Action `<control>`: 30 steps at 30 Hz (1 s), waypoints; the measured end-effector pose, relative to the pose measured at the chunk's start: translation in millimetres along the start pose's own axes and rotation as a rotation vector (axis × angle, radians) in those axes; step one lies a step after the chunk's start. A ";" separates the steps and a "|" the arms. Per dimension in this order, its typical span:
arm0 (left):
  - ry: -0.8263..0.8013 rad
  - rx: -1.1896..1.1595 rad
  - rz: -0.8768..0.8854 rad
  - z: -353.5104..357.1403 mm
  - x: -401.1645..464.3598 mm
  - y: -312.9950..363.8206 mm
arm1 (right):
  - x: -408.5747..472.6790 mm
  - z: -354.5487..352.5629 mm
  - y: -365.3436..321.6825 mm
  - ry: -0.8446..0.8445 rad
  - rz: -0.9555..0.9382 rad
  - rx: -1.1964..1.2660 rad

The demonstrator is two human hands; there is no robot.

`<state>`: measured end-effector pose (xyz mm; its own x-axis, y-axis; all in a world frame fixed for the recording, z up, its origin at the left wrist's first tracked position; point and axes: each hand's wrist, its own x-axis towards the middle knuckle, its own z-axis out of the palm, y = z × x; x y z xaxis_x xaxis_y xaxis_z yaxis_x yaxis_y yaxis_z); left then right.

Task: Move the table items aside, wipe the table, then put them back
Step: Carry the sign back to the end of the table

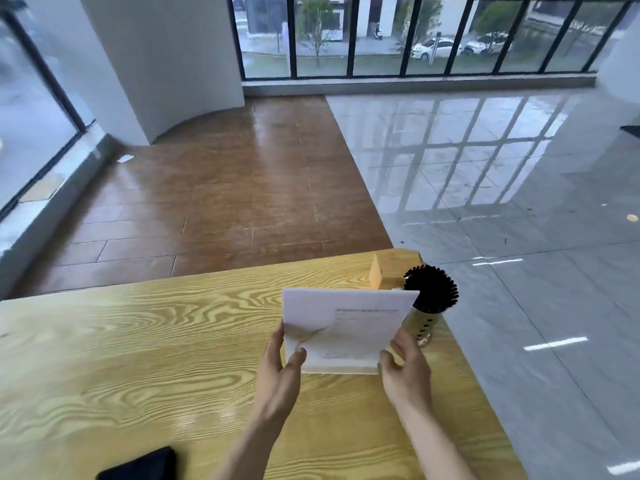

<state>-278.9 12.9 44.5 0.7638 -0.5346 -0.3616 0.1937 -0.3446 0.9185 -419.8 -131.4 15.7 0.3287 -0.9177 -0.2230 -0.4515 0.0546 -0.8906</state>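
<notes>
Hands on sign card
Left hand and right hand clamped on its sides, above wooden table.

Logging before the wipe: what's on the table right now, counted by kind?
White sign stand, held by both hands: 1
Wooden block holder: 1
Container with black spiky top: 1
Black flat item at near edge: 1
Total: 4

Black object cut by bottom edge; card's print illegibly small.
</notes>
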 end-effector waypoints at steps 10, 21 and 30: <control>0.282 -0.087 0.018 -265.8 31.4 -27.7 | -97.5 231.7 -97.9 -0.251 -0.147 -0.064; 0.449 -0.086 -0.008 -553.8 79.0 -47.7 | -198.9 492.0 -195.4 -0.452 -0.181 -0.123; 0.454 -0.104 -0.017 -653.4 149.9 -42.6 | -195.2 597.0 -244.3 -0.481 -0.140 -0.152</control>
<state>229.6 451.7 55.4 0.9478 -0.1300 -0.2912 0.2510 -0.2591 0.9327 121.6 269.3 40.1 0.7224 -0.6254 -0.2951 -0.4799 -0.1462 -0.8651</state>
